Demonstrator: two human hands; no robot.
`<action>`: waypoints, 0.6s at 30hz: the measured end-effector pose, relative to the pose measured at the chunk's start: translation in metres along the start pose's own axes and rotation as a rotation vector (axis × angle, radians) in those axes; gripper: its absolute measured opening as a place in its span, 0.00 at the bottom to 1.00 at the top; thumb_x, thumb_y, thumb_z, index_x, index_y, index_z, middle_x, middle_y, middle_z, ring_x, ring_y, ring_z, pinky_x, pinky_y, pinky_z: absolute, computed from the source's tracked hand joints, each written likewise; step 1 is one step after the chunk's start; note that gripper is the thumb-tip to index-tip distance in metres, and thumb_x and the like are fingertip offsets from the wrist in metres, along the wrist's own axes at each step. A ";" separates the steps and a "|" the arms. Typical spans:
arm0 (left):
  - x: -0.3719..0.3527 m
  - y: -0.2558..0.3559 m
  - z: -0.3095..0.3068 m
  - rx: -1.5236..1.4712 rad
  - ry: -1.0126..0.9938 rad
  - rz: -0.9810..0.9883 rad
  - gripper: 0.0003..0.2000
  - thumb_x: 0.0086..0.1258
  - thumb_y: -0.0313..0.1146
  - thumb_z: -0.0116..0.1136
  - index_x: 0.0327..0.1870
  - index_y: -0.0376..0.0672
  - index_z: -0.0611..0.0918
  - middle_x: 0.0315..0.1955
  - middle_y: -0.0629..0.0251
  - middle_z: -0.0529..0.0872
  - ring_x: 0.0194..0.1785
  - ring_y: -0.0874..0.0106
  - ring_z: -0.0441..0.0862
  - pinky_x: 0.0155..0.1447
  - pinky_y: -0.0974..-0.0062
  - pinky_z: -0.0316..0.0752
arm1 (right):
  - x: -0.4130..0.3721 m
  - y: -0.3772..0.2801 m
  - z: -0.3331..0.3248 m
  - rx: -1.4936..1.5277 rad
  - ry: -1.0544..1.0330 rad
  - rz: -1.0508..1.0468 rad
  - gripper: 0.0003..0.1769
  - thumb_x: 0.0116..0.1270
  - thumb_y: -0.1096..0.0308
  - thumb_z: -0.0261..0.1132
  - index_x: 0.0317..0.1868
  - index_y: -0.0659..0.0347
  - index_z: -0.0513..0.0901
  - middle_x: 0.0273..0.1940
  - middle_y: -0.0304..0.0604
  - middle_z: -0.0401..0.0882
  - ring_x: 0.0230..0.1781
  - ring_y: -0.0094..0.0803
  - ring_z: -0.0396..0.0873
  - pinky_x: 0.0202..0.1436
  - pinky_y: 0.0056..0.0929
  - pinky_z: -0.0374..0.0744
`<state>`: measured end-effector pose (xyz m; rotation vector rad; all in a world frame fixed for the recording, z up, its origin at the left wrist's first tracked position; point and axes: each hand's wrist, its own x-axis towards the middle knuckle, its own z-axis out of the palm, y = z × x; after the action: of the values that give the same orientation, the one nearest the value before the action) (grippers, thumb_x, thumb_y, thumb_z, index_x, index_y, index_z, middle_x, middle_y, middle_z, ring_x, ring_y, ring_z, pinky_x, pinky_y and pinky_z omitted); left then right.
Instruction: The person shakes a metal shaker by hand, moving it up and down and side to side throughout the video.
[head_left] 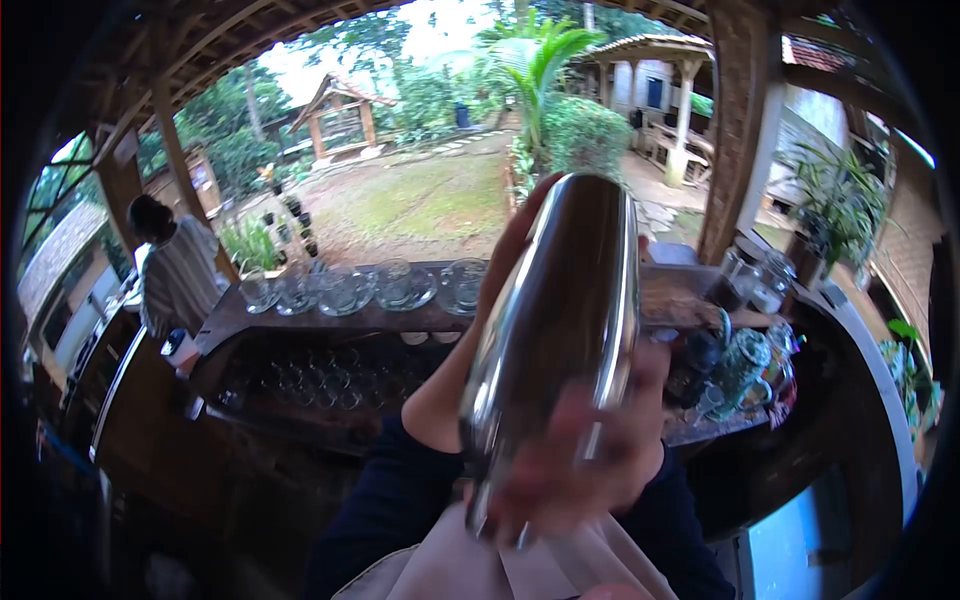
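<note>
A shiny metal shaker (560,300) is held up at a tilt in front of my body, its rounded narrower end up and to the right. My left hand (515,250) reaches up along the shaker's far left side, its fingers mostly hidden behind the metal. Around the lower right part of the shaker wraps my right hand (590,450), blurred by motion. What the shaker contains cannot be seen.
Glass bowls or cups (403,284) line the wooden counter (350,318), with small glasses (325,375) on a shelf below. Jars (770,285) and a teal patterned vessel (742,358) stand at the right. A person (180,265) in a striped top stands at the left.
</note>
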<state>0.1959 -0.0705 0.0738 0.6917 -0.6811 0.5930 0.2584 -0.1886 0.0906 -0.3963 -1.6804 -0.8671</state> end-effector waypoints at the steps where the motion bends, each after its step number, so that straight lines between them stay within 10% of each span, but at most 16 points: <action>1: -0.008 -0.006 0.026 0.183 -0.190 0.218 0.22 0.70 0.47 0.49 0.57 0.40 0.73 0.48 0.52 0.80 0.48 0.58 0.81 0.52 0.60 0.78 | -0.004 0.004 0.008 0.073 0.019 0.044 0.22 0.49 0.64 0.71 0.46 0.58 0.80 0.52 0.50 0.73 0.54 0.43 0.72 0.55 0.43 0.71; 6: -0.035 0.052 -0.055 0.071 0.262 0.101 0.23 0.70 0.51 0.45 0.53 0.40 0.74 0.50 0.55 0.79 0.50 0.61 0.79 0.52 0.62 0.78 | -0.068 0.048 0.079 0.536 0.144 0.195 0.23 0.48 0.59 0.71 0.47 0.53 0.79 0.53 0.53 0.72 0.50 0.47 0.75 0.50 0.41 0.73; 9: -0.062 0.059 -0.076 0.024 0.342 0.187 0.23 0.70 0.50 0.45 0.52 0.38 0.75 0.47 0.56 0.80 0.50 0.63 0.79 0.52 0.63 0.78 | -0.034 0.037 0.100 0.445 0.168 0.718 0.30 0.43 0.53 0.72 0.46 0.60 0.80 0.53 0.54 0.72 0.50 0.52 0.75 0.52 0.42 0.73; 13: -0.063 0.062 0.015 -0.024 0.300 0.063 0.32 0.68 0.57 0.44 0.60 0.36 0.69 0.53 0.46 0.75 0.51 0.58 0.79 0.53 0.61 0.78 | -0.004 -0.010 0.055 0.478 -0.044 0.152 0.15 0.47 0.60 0.68 0.39 0.47 0.82 0.51 0.38 0.77 0.50 0.38 0.77 0.52 0.46 0.71; 15: -0.079 0.061 0.022 0.075 0.241 0.127 0.33 0.68 0.58 0.45 0.61 0.36 0.68 0.54 0.46 0.74 0.51 0.58 0.79 0.53 0.61 0.78 | -0.022 -0.031 0.059 0.379 0.268 -0.389 0.12 0.52 0.63 0.64 0.39 0.46 0.81 0.47 0.33 0.79 0.49 0.27 0.78 0.53 0.44 0.70; 18: -0.099 0.064 0.031 0.345 0.042 0.278 0.34 0.67 0.60 0.45 0.62 0.37 0.67 0.57 0.44 0.72 0.51 0.57 0.79 0.53 0.61 0.78 | -0.043 -0.007 0.118 0.484 0.256 -0.204 0.13 0.50 0.60 0.66 0.38 0.49 0.81 0.47 0.38 0.78 0.49 0.37 0.77 0.53 0.43 0.70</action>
<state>0.0777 -0.0793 0.0434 0.9089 -0.6469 0.9944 0.1854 -0.1005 0.0386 0.2113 -1.6402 -0.5968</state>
